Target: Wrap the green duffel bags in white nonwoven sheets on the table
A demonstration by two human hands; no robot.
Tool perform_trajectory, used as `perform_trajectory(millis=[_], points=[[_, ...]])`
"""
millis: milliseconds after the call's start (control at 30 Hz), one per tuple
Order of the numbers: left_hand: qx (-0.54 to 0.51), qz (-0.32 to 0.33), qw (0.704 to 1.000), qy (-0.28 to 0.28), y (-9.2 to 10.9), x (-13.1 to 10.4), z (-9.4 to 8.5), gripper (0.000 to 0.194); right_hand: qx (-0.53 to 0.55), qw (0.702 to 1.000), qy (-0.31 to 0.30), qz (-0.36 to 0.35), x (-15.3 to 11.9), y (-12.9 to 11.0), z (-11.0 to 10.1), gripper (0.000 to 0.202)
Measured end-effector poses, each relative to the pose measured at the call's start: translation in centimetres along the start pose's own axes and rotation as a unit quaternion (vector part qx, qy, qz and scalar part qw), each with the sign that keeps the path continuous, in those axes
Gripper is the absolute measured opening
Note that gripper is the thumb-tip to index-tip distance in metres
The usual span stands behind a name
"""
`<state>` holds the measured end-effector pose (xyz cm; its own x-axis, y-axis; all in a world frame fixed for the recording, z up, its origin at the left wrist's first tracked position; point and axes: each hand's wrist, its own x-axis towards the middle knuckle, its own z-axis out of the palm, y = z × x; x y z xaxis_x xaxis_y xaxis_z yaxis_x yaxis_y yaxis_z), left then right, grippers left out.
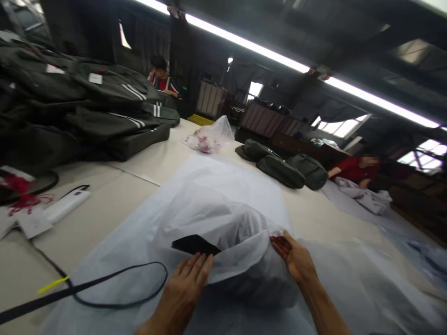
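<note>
A translucent white plastic bag [240, 258] lies in front of me with a bulky dark item showing through it. Part of that dark item [195, 244] is bare at the bag's mouth. My left hand [186, 284] is at the near lip of the mouth, its fingers together over the edge and its thumb hidden. With fingers and thumb closed, my right hand [296, 256] pinches the lip at the right corner. Underneath are large translucent plastic sheets [122, 246]. A dark strap [118, 304] loops across them, left of my left hand.
Dark bags with white stripes [118, 116] are piled at the left. Beyond my hands are a clear bag with reddish contents [209, 137] and several small dark bags [281, 170]. A white device [66, 207] and red strings [24, 195] lie left. Two people work farther off.
</note>
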<state>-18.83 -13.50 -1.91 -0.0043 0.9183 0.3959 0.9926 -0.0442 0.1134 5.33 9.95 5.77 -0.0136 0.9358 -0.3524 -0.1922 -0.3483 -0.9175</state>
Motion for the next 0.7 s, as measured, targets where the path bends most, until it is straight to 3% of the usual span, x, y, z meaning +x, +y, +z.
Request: perform_trajectory(millis=[133,267,400,533,700], points=[[-0.09,-0.086,0.986,-0.109,-2.0,0.6,-3.5,0.029,0.016,0.999,-0.027,0.016,0.4,-0.2,-0.4,0.008],[-0.14,-0.071,0.978,-0.136,-4.0,1.7,-8.1,0.01,0.035,0.998,-0.036,0.028,-0.2,-0.4,-0.4,0.007],[-0.118,-0.057,0.98,-0.148,-6.9,3.8,-11.5,0.007,0.048,0.998,-0.034,0.017,-0.9,-0.4,0.0,0.006],[-0.051,-0.07,0.989,-0.12,-9.4,7.7,-13.0,0.007,0.047,0.998,-0.033,0.016,-1.0,-0.4,0.1,0.006],[-0.019,-0.073,0.993,-0.092,-12.3,13.7,-12.7,0.011,0.042,0.999,-0.017,0.017,-0.9,-0.4,0.4,0.01]])
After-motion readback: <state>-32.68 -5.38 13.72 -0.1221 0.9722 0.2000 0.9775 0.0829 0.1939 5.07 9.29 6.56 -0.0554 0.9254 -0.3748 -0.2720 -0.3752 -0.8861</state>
